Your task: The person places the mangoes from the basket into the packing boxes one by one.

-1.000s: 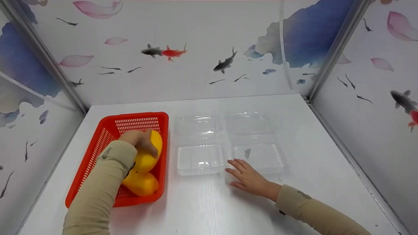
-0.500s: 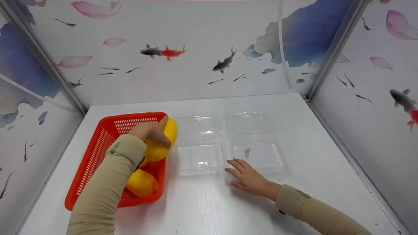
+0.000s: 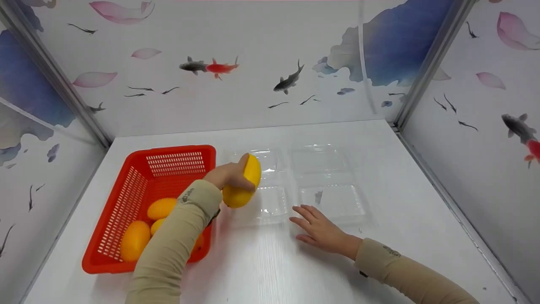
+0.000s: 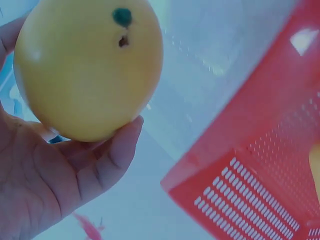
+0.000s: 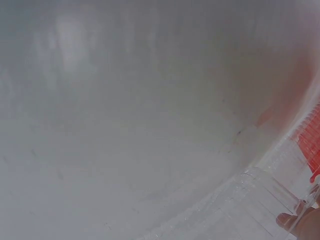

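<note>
the left hand (image 3: 233,175) is gripping a yellow fruit (image 4: 89,72) outside the basket, thumb and fingers apparently curving to suit its smooth roundness. the right hand (image 3: 324,233) is spreading straight fingers by a thin clear plastic container (image 3: 337,202); the red perforated basket (image 3: 181,147) is cradling more fruit (image 3: 135,240).

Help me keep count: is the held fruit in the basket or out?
Out. The left hand holds the fruit past the basket in the head view; the left wrist view shows a gap between fruit and basket.
</note>
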A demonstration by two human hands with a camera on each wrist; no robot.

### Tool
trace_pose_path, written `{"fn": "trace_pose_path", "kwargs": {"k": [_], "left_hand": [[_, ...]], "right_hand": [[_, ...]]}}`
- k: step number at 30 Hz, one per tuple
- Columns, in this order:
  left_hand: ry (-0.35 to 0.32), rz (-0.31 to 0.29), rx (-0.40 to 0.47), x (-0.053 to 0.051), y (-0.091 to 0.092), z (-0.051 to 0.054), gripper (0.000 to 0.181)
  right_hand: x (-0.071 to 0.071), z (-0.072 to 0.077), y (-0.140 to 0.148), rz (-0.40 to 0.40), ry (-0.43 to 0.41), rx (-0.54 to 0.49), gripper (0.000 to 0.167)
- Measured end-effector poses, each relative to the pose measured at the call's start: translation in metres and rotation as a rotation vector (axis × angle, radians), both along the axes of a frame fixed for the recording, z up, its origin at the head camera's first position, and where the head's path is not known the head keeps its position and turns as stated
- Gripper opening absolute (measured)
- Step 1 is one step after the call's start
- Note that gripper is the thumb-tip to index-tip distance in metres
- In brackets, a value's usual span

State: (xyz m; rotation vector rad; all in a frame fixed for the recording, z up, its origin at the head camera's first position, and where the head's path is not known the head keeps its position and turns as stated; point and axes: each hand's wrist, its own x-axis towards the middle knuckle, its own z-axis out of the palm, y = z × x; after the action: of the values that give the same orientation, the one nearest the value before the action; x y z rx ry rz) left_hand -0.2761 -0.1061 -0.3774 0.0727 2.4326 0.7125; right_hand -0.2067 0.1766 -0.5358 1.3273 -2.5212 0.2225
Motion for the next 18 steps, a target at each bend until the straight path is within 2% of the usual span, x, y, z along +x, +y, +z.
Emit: {"fn": "trace_pose_path", "kwargs": {"k": [5, 8, 14, 18], "left_hand": [[0.012, 0.068, 0.012, 0.003, 0.021, -0.016, 0.100], [0.028, 0.082, 0.006, 0.004, 0.031, -0.026, 0.097], [0.133, -0.002, -0.063, 0.006, 0.046, -0.044, 0.092], [0.174, -0.052, -0.088, 0.008, 0.054, -0.055, 0.093]], "right_hand": [[0.000, 0.001, 0.001, -0.018, -0.032, 0.026, 0.047], [0.000, 0.000, 0.001, -0.024, -0.045, 0.033, 0.046], [0.000, -0.001, 0.001, -0.034, -0.069, 0.043, 0.047], [0.000, -0.001, 0.001, -0.043, -0.077, 0.050, 0.046]]}}
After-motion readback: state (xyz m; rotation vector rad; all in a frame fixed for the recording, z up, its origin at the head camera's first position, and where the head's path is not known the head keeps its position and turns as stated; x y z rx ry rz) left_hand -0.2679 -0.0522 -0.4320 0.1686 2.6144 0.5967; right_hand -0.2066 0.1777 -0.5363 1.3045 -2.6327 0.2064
